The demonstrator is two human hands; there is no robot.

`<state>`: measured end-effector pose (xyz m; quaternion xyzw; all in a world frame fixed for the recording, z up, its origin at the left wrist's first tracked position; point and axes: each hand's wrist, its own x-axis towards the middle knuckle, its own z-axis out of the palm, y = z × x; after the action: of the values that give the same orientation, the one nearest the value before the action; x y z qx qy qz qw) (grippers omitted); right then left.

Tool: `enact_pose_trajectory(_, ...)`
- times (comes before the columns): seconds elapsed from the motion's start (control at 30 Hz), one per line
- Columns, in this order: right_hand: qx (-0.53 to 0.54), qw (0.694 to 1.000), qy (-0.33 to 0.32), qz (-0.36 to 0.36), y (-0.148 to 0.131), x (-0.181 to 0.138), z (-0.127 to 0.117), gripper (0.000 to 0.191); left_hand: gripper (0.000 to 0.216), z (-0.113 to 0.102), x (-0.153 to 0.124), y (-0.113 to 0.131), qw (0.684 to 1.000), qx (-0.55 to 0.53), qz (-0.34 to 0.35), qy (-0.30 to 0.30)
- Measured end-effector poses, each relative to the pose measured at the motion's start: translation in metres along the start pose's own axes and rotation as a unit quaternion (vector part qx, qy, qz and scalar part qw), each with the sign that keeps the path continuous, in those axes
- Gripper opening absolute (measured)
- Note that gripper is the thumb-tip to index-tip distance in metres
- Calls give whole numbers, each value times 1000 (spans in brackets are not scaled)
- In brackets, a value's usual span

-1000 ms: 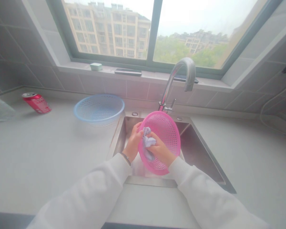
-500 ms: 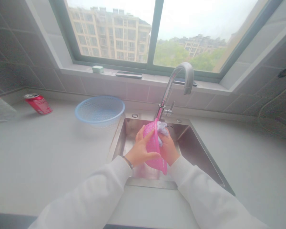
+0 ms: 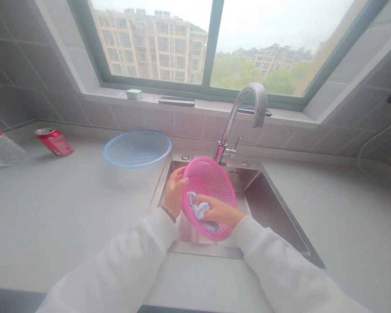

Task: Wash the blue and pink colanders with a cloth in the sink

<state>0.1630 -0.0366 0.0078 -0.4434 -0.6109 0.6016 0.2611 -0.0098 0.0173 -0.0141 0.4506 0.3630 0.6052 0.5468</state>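
Note:
A pink perforated plastic basket (image 3: 220,187) is held tilted over the steel sink (image 3: 273,208), its open side facing me. My left hand (image 3: 175,190) grips its left rim, thumb on the near side and the other fingers partly hidden behind. My right hand (image 3: 217,209) reaches inside, closed on a crumpled pale cloth (image 3: 200,210) that presses against the lower left inner wall. Part of the cloth is hidden under the fingers.
Behind the sink stands a curved chrome faucet (image 3: 244,104) with no water visible. On the left counter are a blue perforated basket (image 3: 137,152), a tilted red can (image 3: 55,142) and a clear plastic bag (image 3: 1,150). A green block (image 3: 134,94) sits on the windowsill.
The pink basket has turned from side-on to facing me. My left hand has shifted left to its rim, and my right hand has moved down and left inside with the cloth.

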Motion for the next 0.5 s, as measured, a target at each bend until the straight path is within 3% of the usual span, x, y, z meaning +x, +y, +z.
enact_pose_trajectory(0.07, -38, 999, -22, 9, 1, 0, 2, 28, 54, -1, 2, 4, 1000, -17, -21, 2)
enact_pose_trajectory(0.13, -1, 1000, 4, -4, 2, 2, 4, 27, 60, 2, -1, 6, 999, -31, -30, -23)
enact_pose_trajectory(0.2, 108, 990, 76, -41, 3, 8, 4, 28, 66, 9, -7, 7, 995, -58, -35, -69)
enact_pose_trajectory(0.27, 226, 957, 160, -90, 3, 13, 4, 34, 69, 17, -12, 5, 987, -94, -34, -123)
enact_pose_trajectory(0.33, 282, 930, 199, -123, 1, 16, 2, 39, 69, 22, -14, 3, 979, -126, -24, -156)
enact_pose_trajectory(0.4, 258, 946, 162, -113, -1, 14, 1, 39, 63, 22, -13, 0, 978, -144, -28, -149)
enact_pose_trajectory(0.5, 119, 992, 22, -45, -4, 6, -3, 34, 52, 15, -7, 0, 980, -160, -56, -109)
